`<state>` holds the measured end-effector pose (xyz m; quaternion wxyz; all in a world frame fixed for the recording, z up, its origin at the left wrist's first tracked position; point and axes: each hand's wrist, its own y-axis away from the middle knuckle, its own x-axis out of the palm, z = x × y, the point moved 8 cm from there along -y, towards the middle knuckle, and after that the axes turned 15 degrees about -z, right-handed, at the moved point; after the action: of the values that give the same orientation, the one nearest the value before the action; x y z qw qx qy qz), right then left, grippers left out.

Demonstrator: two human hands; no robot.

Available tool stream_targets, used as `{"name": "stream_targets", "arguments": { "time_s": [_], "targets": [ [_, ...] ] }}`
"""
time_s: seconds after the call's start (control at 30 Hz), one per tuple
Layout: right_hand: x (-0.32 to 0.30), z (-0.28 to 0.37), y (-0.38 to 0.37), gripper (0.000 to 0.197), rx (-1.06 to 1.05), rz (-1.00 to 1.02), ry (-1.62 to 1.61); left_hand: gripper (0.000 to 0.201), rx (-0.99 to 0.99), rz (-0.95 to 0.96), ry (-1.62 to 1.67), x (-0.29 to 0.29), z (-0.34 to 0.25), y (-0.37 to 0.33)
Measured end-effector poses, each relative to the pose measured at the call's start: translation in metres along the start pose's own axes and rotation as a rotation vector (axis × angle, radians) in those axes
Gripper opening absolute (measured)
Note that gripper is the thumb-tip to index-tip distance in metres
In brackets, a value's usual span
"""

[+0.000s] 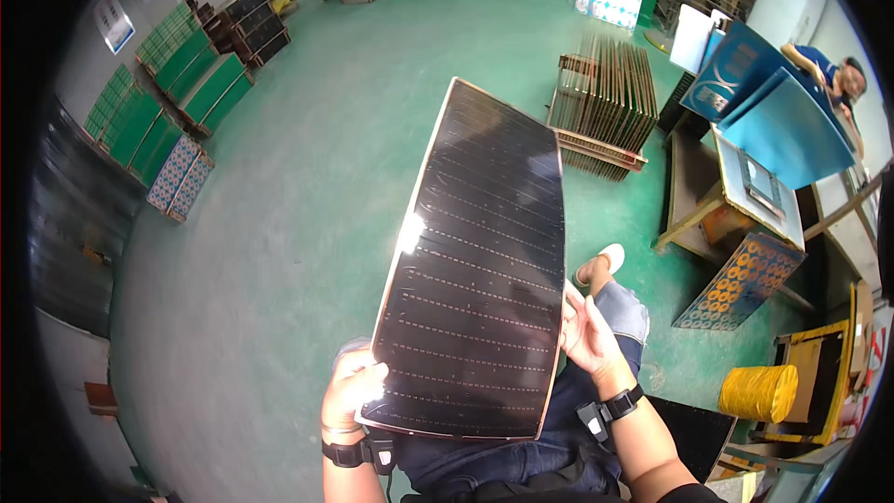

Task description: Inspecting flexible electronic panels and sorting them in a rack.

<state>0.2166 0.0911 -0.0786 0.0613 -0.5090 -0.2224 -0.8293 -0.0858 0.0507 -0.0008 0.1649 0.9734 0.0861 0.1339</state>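
I hold a dark panel [480,270] up over my lap, above the green floor [279,224]. My left hand [352,389] has its fingers clasped on the lower-left corner; my right hand [587,331] steadies the right edge, fingers loosely spread. Racked boards [605,98] stand beyond.

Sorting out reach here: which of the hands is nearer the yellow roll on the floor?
Right. The right hand rests on the dark panel's right edge, toward the yellow roll; the left hand grips the panel's lower left corner, farther away.
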Motion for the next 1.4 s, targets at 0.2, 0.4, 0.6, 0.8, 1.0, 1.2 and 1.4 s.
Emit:
{"name": "stream_targets", "arguments": {
  "time_s": [0.2,0.4,0.6,0.8,1.0,1.2,1.4],
  "targets": [
    [-0.001,0.023,0.026,0.058,-0.155,-0.193,0.086,0.031,0.088,-0.087,0.027,0.017,0.005,0.008],
    [0.002,0.045,0.060,0.057,-0.417,-0.286,0.027,0.048,-0.159,-0.109,0.776,0.062,0.035,0.024],
    [0.010,0.050,0.087,0.049,-0.476,-0.247,0.090,0.042,-0.191,-0.016,0.605,0.094,0.064,0.048],
    [-0.029,0.133,0.128,0.034,-0.639,-0.268,-0.032,0.038,-0.136,-0.104,0.509,0.063,0.053,0.031],
    [-0.072,0.206,0.196,0.032,-0.930,-0.247,-0.078,0.026,0.019,-0.239,0.377,0.016,0.025,0.017],
    [-0.033,0.205,0.222,0.051,-1.071,-0.378,0.172,0.015,0.171,-0.366,0.251,-0.029,0.017,0.014],
    [-0.023,0.197,0.219,0.054,-0.968,-0.305,0.084,0.014,0.271,-0.480,0.160,-0.056,0.006,0.016]
  ]
}}
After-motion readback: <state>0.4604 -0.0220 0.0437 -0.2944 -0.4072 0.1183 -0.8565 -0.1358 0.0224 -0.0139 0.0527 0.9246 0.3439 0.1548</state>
